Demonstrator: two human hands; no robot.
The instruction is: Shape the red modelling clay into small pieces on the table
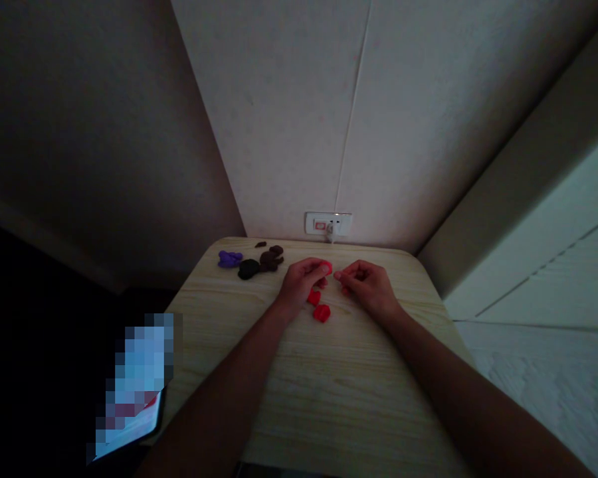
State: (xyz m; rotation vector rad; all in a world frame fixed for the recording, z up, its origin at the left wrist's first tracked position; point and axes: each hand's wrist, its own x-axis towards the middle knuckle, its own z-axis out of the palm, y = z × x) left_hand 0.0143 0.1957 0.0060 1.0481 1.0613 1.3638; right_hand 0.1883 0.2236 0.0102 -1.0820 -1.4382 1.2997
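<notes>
My left hand [298, 284] is closed, pinching a lump of red modelling clay [327, 267] between thumb and fingers. Just to its right, a small gap away, my right hand [373, 287] is closed in a pinch too. Red shows at its fingertips, a small bit of the same clay whose shape is mostly hidden. Two more red clay pieces [321, 313] lie on the wooden table [319, 392] below my left hand, the upper one partly beside my wrist.
Left of my hands lie brown clay [269, 260], black clay [249, 269] and purple clay [229, 259]. A wall socket [327, 224] with a plug and white cable sits behind the table. A lit screen [134, 425] stands at the lower left.
</notes>
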